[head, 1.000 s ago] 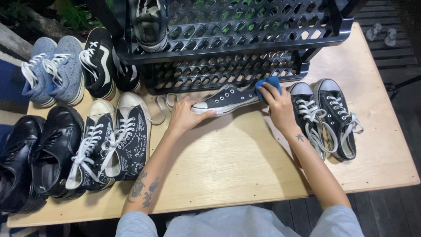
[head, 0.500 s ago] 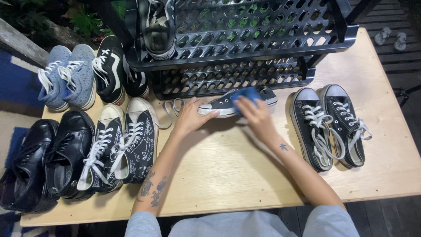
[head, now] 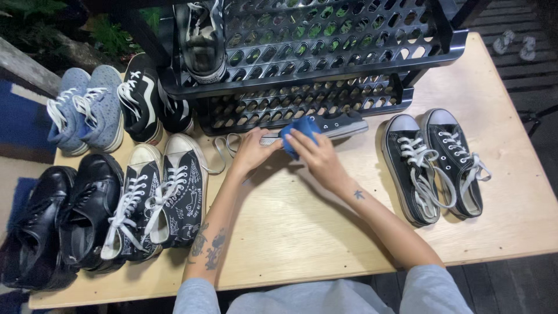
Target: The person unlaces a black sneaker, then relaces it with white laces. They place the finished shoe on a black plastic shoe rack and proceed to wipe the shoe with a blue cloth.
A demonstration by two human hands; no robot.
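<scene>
Left hand [head: 251, 152] steadies the toe of a dark low-top sneaker [head: 325, 127] lying on the tabletop [head: 302, 221] against the black rack [head: 325, 70]; right hand [head: 318, 158], fingers clamped on a blue cloth [head: 299, 131], wipes near the toe. Wiping appears midway; the heel is uncovered.

Pale plywood table [head: 325, 227] over dark wooden decking [head: 523, 279]. Black perforated plastic shoe rack [head: 325, 64] standing along the table's far edge. Green plants [head: 110, 35] and a rough stone edge [head: 26, 67] beyond the far left corner. Blue rug [head: 26, 122] at left. Dim surroundings, evenly lit tabletop.
</scene>
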